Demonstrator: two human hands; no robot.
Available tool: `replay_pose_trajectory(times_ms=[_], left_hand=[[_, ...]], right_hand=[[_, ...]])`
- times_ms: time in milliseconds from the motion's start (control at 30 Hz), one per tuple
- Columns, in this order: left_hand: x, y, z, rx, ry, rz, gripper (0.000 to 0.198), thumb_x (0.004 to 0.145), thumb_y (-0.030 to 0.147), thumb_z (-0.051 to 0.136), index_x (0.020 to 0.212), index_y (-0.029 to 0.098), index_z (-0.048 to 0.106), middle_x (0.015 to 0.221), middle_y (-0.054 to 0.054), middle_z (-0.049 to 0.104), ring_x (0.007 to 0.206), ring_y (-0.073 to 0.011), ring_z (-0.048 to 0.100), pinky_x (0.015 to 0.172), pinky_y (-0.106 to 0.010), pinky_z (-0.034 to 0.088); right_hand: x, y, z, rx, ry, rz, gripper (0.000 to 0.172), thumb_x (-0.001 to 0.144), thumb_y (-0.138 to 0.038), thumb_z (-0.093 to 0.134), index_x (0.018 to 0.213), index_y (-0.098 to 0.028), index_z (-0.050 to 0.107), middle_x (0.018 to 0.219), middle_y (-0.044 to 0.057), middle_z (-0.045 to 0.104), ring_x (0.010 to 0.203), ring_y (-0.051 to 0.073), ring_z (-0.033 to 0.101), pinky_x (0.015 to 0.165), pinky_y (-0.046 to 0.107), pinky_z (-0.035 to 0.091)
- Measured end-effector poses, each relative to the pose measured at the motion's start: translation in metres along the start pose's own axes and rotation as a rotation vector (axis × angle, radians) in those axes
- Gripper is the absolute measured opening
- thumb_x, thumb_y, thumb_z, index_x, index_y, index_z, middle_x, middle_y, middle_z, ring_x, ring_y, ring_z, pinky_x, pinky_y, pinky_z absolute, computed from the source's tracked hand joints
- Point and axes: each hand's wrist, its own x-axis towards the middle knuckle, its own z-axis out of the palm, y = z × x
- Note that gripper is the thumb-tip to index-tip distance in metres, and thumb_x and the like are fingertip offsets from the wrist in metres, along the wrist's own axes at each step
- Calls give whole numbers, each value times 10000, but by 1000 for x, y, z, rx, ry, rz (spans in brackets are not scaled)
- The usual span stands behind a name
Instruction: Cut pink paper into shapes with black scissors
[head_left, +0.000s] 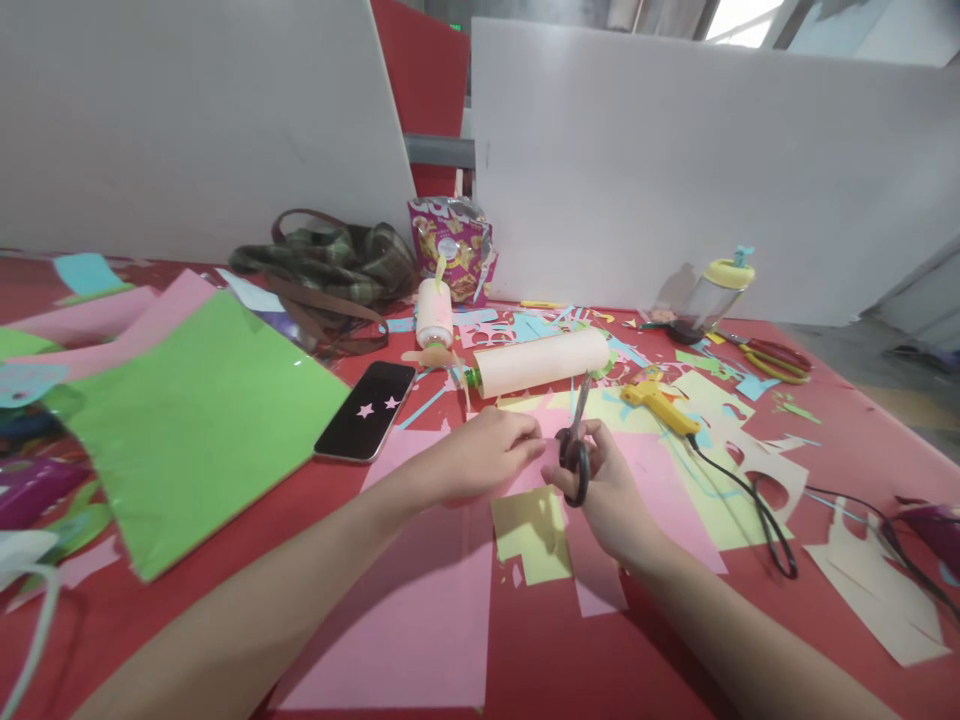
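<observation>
My right hand (615,500) holds a pair of scissors (574,452) by the black handles, with the blades pointing away from me. Just left of it, my left hand (491,455) has its fingers pinched together near the scissors. Whatever those fingertips hold, if anything, is too small to make out. Beneath both hands lie pink paper sheets (420,620) and a notched yellow paper piece (532,540). Beyond the hands is a cream paper-wrapped bottle (544,362) on its side with a green end. Two small pink stars rest on a black phone (364,425) to the left.
A yellow glue gun (660,405) with a black cord lies to the right, near red-handled pliers (776,360). Green sheets (202,430) cover the left. Behind stand a second wrapped bottle (435,310), a snack bag (454,245), a plaid bag (330,260) and a yellow-lidded cup (712,298).
</observation>
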Motion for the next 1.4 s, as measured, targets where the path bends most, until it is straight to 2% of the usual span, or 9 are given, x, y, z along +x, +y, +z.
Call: replay_pose_trajectory(times_ms=[233, 300, 433, 600, 833, 1033, 1167, 1333, 1400], left_hand=[[-3, -16, -12, -51, -16, -105, 188, 714, 352, 450, 678, 182, 520, 616, 22, 548, 568, -126, 510, 496, -210, 334], [-9, -22, -15, -117, -9, -168, 156, 686, 333, 483, 700, 181, 514, 612, 18, 566, 571, -140, 541, 511, -220, 364], [-21, -34, -12, -365, -11, -282, 179, 737, 341, 431, 691, 173, 468, 549, 12, 573, 511, -154, 583, 517, -250, 406], [-29, -45, -3, -469, 135, -315, 179, 710, 337, 498, 691, 160, 492, 572, 5, 578, 578, -180, 616, 538, -267, 440], [-37, -60, -3, -556, 278, -349, 192, 693, 338, 526, 727, 153, 485, 550, 28, 527, 491, -154, 593, 430, -251, 461], [-38, -66, -1, -502, 262, -344, 179, 702, 326, 508, 736, 152, 487, 532, 22, 542, 470, -147, 583, 412, -234, 442], [-40, -67, -6, -334, 299, -338, 161, 710, 318, 475, 740, 162, 498, 530, 18, 557, 473, -147, 582, 431, -224, 424], [-42, -70, -17, -180, 332, -342, 169, 723, 325, 421, 692, 180, 502, 480, 29, 543, 436, -146, 554, 464, -229, 391], [-42, -71, -20, -133, 331, -335, 184, 735, 319, 392, 671, 188, 504, 455, 36, 523, 445, -148, 542, 512, -239, 387]], right_hand=[[9, 6, -9, -18, 143, -100, 300, 572, -92, 574, 714, -224, 344, 592, -86, 303, 474, 62, 302, 429, 174, 257], [12, 7, -12, -26, 171, -119, 304, 564, -88, 571, 713, -223, 343, 593, -83, 300, 479, 66, 301, 427, 174, 257], [13, 6, -12, -30, 174, -114, 297, 565, -79, 561, 705, -223, 342, 593, -82, 300, 483, 66, 303, 426, 170, 258], [13, 7, -11, -36, 127, -109, 286, 572, -62, 540, 688, -222, 334, 601, -83, 340, 478, 63, 317, 418, 170, 257], [21, 16, -18, -89, 105, -127, 258, 621, -146, 566, 716, -228, 341, 617, -80, 402, 482, 74, 378, 448, 200, 310], [26, 21, -22, -187, 70, -191, 272, 646, -236, 590, 735, -236, 334, 611, -84, 388, 486, 81, 398, 466, 211, 334], [27, 21, -24, -248, 45, -196, 230, 674, -272, 568, 741, -231, 352, 620, -73, 427, 488, 89, 415, 507, 241, 371], [19, 15, -22, -437, -162, -230, 170, 742, -278, 479, 843, -228, 352, 678, -20, 496, 595, 147, 526, 585, 311, 422], [16, 13, -20, -511, -205, -248, 165, 739, -250, 478, 844, -224, 354, 713, 10, 519, 650, 177, 560, 595, 326, 430]])
